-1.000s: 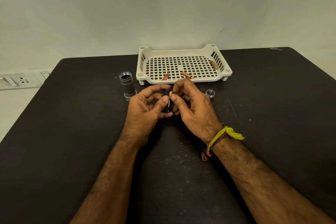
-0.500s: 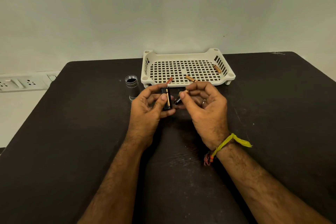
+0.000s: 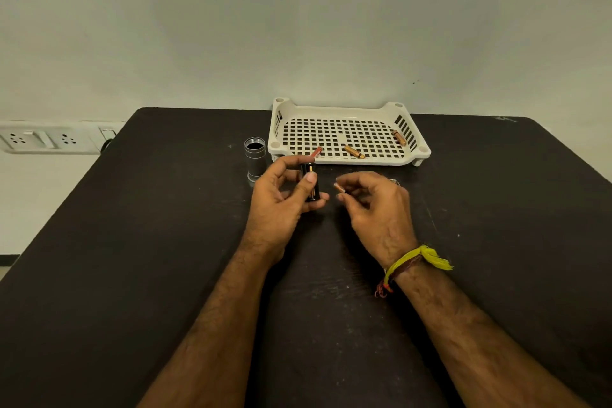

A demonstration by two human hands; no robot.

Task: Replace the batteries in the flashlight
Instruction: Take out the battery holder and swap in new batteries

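Observation:
My left hand point(image 3: 281, 202) grips a black battery holder point(image 3: 310, 183) upright, thumb across its front, with copper battery showing in it. A little to the right, my right hand point(image 3: 374, 209) pinches one small copper battery point(image 3: 339, 188) between thumb and fingertips, apart from the holder. The silver flashlight body point(image 3: 254, 159) stands upright and open-topped on the black table, just left of my left hand. Three more copper batteries lie in the white tray point(image 3: 410, 156): one point(image 3: 317, 152) at the front left, one point(image 3: 354, 152) in the middle, one point(image 3: 399, 137) at the right.
The black table point(image 3: 165, 242) runs to a pale wall at the back. A white socket strip point(image 3: 43, 139) is on the wall at the left. The tray sits at the table's far edge. A small ring-like part point(image 3: 394, 181) peeks out behind my right hand.
My hands have drawn apart: the right hand came away from the holder to the right with a battery in its fingertips. The left hand keeps the holder upright.

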